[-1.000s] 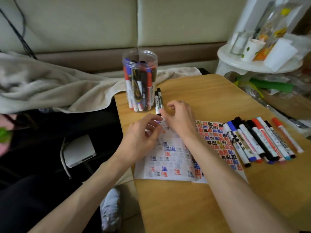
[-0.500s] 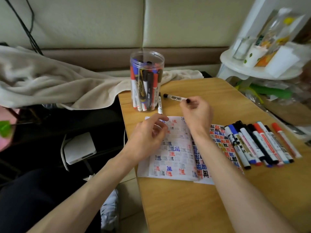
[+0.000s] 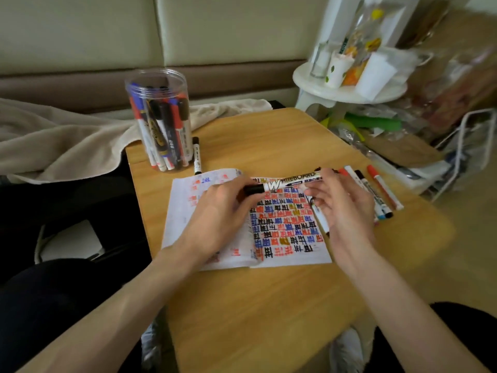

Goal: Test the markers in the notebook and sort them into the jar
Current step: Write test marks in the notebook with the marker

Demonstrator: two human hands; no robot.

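Over the notebook (image 3: 282, 238) on the desk (image 3: 269, 305), the left hand (image 3: 223, 211) pinches a whiteboard marker (image 3: 285, 183) by its cap, right hand (image 3: 341, 208) fingers gripping the barrel, jar (image 3: 161, 125) behind, loose markers (image 3: 382, 189) alongside.

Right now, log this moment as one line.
left hand: pinches cap end of whiteboard marker | right hand: holds its barrel | whiteboard marker: level over notebook | jar: upright, part-filled

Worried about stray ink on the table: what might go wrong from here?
The left hand grips the black cap and the right hand the barrel of the whiteboard marker above the notebook; a sudden pull might streak ink across the page. The right hand is right beside the marker row, so a jerk could roll them.
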